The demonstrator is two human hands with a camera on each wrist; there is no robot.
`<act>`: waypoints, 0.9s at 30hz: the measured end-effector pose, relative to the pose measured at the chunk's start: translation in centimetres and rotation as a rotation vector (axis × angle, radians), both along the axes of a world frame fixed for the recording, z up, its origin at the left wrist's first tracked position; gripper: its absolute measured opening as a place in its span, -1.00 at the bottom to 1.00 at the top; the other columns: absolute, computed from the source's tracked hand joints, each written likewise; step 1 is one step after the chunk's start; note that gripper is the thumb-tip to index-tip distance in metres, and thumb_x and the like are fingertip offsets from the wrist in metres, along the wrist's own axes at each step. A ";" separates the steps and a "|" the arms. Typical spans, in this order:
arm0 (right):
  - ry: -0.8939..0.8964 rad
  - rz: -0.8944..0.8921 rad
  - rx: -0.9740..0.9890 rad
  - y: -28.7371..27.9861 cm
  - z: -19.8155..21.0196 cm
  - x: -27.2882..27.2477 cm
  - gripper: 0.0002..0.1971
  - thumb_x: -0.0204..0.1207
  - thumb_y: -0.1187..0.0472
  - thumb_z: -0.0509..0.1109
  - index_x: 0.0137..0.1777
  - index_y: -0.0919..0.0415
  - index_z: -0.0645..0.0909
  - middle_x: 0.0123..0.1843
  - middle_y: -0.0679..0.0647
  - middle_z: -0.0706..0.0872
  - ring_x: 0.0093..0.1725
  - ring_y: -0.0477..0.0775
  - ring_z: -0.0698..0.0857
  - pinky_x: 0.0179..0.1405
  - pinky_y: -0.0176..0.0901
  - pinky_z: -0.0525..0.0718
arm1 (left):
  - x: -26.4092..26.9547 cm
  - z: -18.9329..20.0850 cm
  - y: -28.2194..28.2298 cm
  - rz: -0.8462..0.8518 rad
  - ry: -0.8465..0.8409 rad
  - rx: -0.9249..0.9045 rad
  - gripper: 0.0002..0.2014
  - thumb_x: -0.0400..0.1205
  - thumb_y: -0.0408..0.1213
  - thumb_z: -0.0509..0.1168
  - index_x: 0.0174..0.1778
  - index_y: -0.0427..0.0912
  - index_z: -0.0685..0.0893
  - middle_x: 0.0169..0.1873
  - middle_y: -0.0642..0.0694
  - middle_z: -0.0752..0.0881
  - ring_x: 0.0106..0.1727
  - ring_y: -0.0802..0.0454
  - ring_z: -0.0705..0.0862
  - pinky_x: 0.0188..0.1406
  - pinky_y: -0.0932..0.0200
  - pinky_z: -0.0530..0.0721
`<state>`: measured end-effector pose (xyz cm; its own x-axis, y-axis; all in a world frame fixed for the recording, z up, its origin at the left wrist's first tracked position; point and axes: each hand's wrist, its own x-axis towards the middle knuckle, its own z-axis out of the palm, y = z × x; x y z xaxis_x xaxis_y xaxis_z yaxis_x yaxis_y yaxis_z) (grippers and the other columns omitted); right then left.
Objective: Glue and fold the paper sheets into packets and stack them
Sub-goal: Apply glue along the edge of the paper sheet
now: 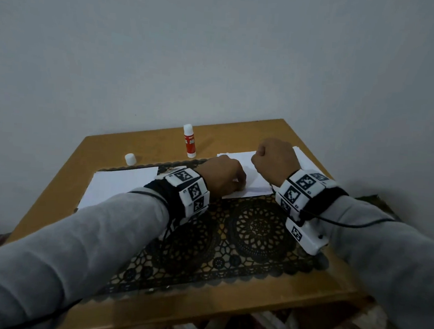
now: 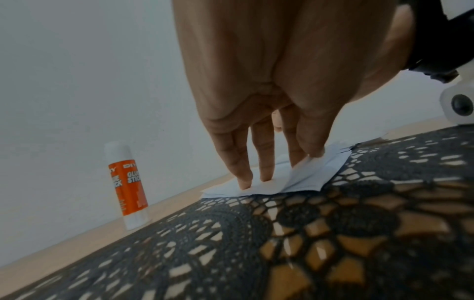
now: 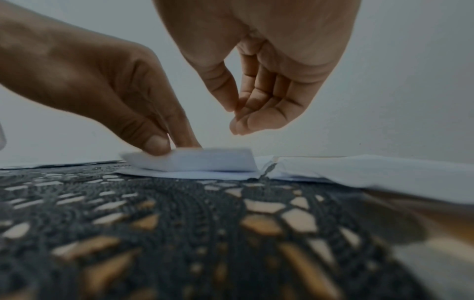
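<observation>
I am at a small wooden table (image 1: 54,199) set against a plain pale wall (image 1: 219,49), with a black lace mat (image 1: 252,233) spread over the middle of it. My left hand (image 1: 220,176) is down on a folded sheet of white paper (image 1: 250,189) that lies at the far edge of the mat; my fingertips (image 2: 243,180) are straight and slightly spread, pressing flat on the sheet, while my thumb and one finger lift a folded flap (image 3: 205,160) of the same sheet between them. My right hand (image 1: 273,156) hangs just above the paper, a little to the right of the left hand and not touching anything; its fingers (image 3: 259,105) are loosely curled in, side by side, with the thumb tip close to them, and it holds nothing. More white paper (image 3: 372,172) lies to the right of the folded sheet, under that hand. A separate stack of plain white sheets (image 1: 117,183) rests on the left side of the table, partly under my left forearm. A glue stick (image 1: 189,142), orange with a white base, stands upright near the back edge of the table, apart from the paper, and its white cap (image 1: 130,159) sits by itself to the left of it. Both wrists wear white bands (image 1: 304,188) printed with black square patterns, over grey sleeves (image 1: 71,246).
</observation>
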<state>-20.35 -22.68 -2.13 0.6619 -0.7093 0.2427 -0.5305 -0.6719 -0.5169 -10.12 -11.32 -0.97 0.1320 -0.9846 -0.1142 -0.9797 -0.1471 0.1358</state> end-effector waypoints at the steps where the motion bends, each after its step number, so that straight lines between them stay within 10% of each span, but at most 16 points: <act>1: -0.002 0.001 0.001 0.0 0.0 0.0 -0.84 0.44 0.28 0.29 -0.36 0.27 0.48 -0.21 0.24 0.71 -0.21 0.23 0.67 -0.26 -0.02 0.61 | -0.1 0.0 0.1 0.002 0.008 -0.014 -0.77 0.65 -0.22 0.27 0.14 -0.08 0.77 0.13 -0.04 0.77 0.14 -0.05 0.70 0.21 0.04 0.63; 10: -0.042 -0.031 0.037 -0.6 -0.6 0.3 -0.75 0.43 0.27 0.28 -0.45 0.16 0.34 -0.31 0.12 0.58 -0.28 0.15 0.58 -0.35 -0.15 0.44 | -0.1 0.2 0.1 0.047 0.077 -0.106 -0.84 0.58 -0.27 0.36 -0.01 -0.18 0.82 0.00 -0.05 0.81 0.02 0.01 0.71 -0.06 0.27 0.53; 22: -0.169 -0.073 -0.008 -0.7 -0.2 -0.2 -0.81 0.48 0.25 0.25 -0.37 0.20 0.43 -0.28 0.19 0.68 -0.25 0.18 0.63 -0.28 -0.01 0.61 | 1.0 1.7 4.2 0.095 -0.003 -0.196 -0.88 0.49 -0.50 0.29 -0.20 -0.22 0.69 -0.14 -0.08 0.76 -0.05 -0.02 0.70 0.20 0.12 0.57; 27: -0.117 -0.060 -0.028 -0.6 -0.2 -0.1 -0.77 0.49 0.27 0.26 -0.40 0.18 0.39 -0.27 0.19 0.68 -0.29 0.16 0.60 -0.31 -0.07 0.57 | 2.2 1.6 9.3 0.060 -0.008 -0.289 -0.81 0.45 -0.51 0.33 -0.24 -0.09 0.61 -0.10 -0.02 0.72 -0.02 0.01 0.61 -0.01 0.09 0.62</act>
<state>-20.45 -23.31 -2.33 0.5846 -0.7385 0.3360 -0.5070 -0.6558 -0.5593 -7.95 -2.06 0.58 0.1903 -0.9668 0.1706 -0.9717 -0.1607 0.1730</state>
